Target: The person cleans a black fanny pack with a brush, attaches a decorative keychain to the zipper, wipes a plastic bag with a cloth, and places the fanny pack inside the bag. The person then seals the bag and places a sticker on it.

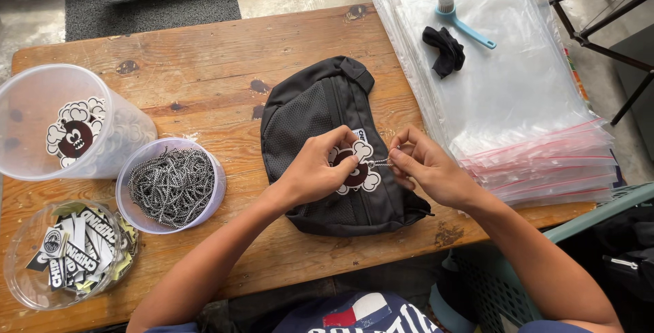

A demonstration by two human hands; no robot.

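Here, the left hand [315, 169] pinches a cloud-shaped tag [357, 167] with a dark round face on it, fingertips pressed on its edge, while the right hand [426, 164] nips a thin bead chain [379, 162] that runs from the tag. Both rest over a black pouch [325, 112] lying mid-table, mesh panel up. Off to the left stand three clear tubs: a small one [172, 184] heaped with bead chains, a tall one [68, 123] tipped on its side with more of those cloud tags inside, and a round one [68, 254] full of black-and-white labels. To the right a stack of clear zip bags [518, 88] carries a blue brush [462, 21] and a black cloth [446, 50]. The wooden table [204, 67] is worn and stained.
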